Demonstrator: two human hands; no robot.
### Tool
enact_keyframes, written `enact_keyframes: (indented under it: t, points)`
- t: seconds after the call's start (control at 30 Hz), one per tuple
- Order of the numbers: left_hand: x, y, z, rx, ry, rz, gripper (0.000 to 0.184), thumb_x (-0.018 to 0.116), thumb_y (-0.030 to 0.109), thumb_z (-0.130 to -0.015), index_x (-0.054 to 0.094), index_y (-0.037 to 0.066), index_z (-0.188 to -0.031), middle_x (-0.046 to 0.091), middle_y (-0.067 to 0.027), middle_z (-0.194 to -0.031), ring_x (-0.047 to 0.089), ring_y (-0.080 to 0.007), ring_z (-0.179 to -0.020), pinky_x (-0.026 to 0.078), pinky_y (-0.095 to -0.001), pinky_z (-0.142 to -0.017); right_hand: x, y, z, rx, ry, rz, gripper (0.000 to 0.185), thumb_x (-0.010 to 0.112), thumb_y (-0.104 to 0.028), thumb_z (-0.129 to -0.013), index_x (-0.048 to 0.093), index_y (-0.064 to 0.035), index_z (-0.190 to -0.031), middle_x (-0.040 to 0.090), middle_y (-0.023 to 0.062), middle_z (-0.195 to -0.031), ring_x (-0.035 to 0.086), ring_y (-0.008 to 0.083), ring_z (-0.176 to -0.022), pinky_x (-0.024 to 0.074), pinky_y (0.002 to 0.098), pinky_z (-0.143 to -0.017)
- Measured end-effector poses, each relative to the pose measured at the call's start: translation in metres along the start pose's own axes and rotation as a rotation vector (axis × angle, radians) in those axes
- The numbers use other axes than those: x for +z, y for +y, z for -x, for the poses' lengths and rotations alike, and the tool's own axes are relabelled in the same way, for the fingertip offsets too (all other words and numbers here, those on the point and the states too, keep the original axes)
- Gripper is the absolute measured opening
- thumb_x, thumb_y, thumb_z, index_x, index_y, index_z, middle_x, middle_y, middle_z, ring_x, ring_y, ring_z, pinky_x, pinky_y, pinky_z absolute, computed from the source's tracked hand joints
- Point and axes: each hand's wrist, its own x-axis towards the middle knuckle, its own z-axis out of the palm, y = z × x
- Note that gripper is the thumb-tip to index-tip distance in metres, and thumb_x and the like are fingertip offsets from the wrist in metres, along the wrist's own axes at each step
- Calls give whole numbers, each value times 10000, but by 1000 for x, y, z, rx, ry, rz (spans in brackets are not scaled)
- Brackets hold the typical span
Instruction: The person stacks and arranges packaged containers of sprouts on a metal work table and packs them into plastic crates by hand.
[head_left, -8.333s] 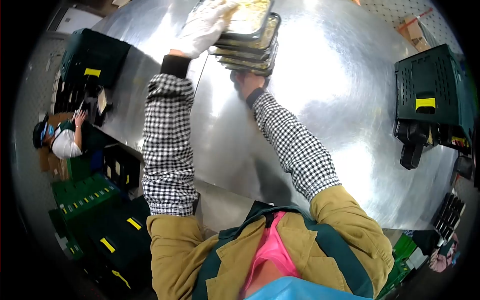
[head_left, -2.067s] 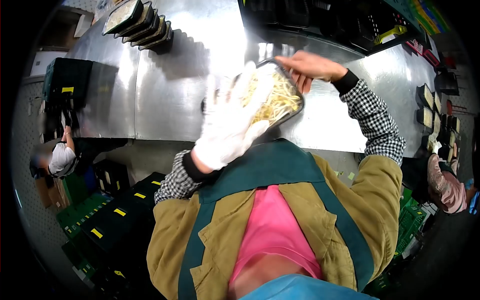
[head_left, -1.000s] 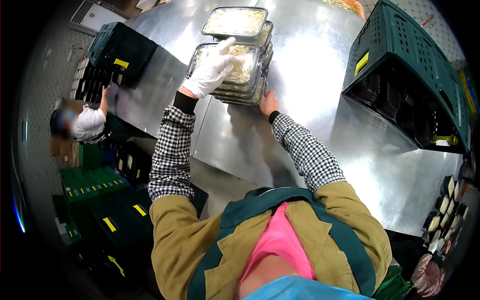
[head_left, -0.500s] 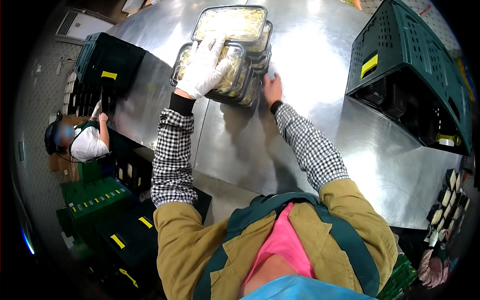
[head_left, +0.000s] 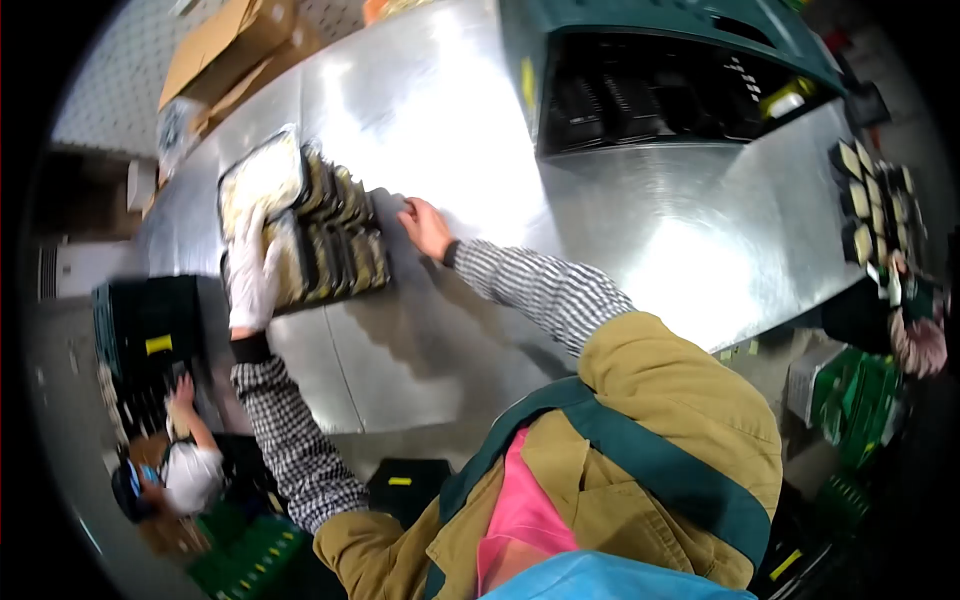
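Observation:
Two side-by-side stacks of clear-topped black trays (head_left: 318, 245) stand on the metal table; the contents are pale and stringy, like bean sprouts. My left hand (head_left: 252, 272), in a white glove, rests on the top trays (head_left: 262, 185) with fingers stretched out, holding nothing that I can see. Just right of the stacks is my right hand (head_left: 428, 228), bare, its thumb and fingers bent but apart. Nothing shows in it, and a small gap separates it from the trays.
A dark green crate (head_left: 640, 140) lies on its side at the table's far right, with black trays inside. Cardboard boxes (head_left: 225, 50) stand beyond the table (head_left: 440, 380). Co-workers (head_left: 190, 470) are at lower left and far right. Another crate (head_left: 150, 330) is at left.
My view has turned to the right, so the stacks appear further left and the crate nearer the middle. My right hand has come away from the stack; my left still rests on top.

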Motion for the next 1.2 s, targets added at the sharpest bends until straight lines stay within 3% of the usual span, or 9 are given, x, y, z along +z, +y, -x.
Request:
enact_keyframes:
  t: [0.07,0.27,0.4,0.6,0.7,0.83,0.9,1.03,1.2]
  points:
    - [15,-33,3,237,32,-214,518,420,306,-951,353,39,-1390,339,-195,-1433,307,-353,-1325,227,-406,-1099,-77,5,20,-140,155,-58,374,610,-138,-832,536,18,-1164,627,174,-1010,604,304,-974,476,390,-833]
    - [-16,60,-11,-70,321,-139,526,469,277,-956,344,27,-1402,302,-202,-1461,314,-319,-1343,269,-459,-1067,-353,-16,-45,-345,857,1038,614,718,-326,-716,494,-109,-1245,419,210,-1275,468,386,-1099,331,486,-981]
    - [34,227,-48,151,690,449,491,606,128,-854,466,17,-1312,603,-184,-1119,583,-234,-1050,477,-301,-858,-401,21,-68,-122,510,948,753,713,-472,-687,438,-169,-1319,402,228,-1312,488,419,-1086,443,491,-898]
    - [155,400,-136,100,315,431,604,598,143,-810,370,7,-1352,394,-304,-1320,444,-470,-1151,398,-449,-978,-476,-5,58,-4,249,426,646,613,-472,-796,524,6,-1221,591,201,-1124,584,315,-1007,471,373,-851]
    - [210,428,-193,-201,183,95,885,636,544,-738,334,23,-1387,266,-291,-1431,303,-436,-1302,300,-482,-1059,-496,10,116,709,-174,-421,579,503,-532,-882,541,-63,-1219,619,100,-1105,595,187,-928,496,347,-736]
    - [220,437,-218,-375,27,161,943,713,482,-691,274,47,-1402,187,-293,-1456,229,-452,-1326,313,-563,-1023,-485,32,131,1188,-548,-348,655,433,-602,-886,499,-77,-1272,621,99,-1143,599,240,-998,505,419,-752]
    - [233,429,-222,-360,112,219,859,716,371,-703,287,47,-1372,161,-302,-1449,188,-494,-1315,366,-581,-970,-487,80,100,505,-417,619,498,454,-463,-921,617,-26,-1095,660,170,-1022,644,315,-859,510,384,-740]
    - [225,415,-214,-342,216,297,705,729,384,-687,494,72,-1275,380,-223,-1373,427,-375,-1229,425,-442,-977,-472,89,-11,-212,285,698,384,646,-266,-810,552,-60,-1120,615,179,-1014,600,347,-903,494,414,-771]
    - [170,380,-95,-571,101,1438,430,554,282,-876,541,2,-1202,600,-107,-1142,573,-208,-1027,448,-333,-906,-400,88,-114,-314,196,895,669,650,-467,-762,476,-96,-1290,293,269,-1413,359,455,-1226,323,576,-978]
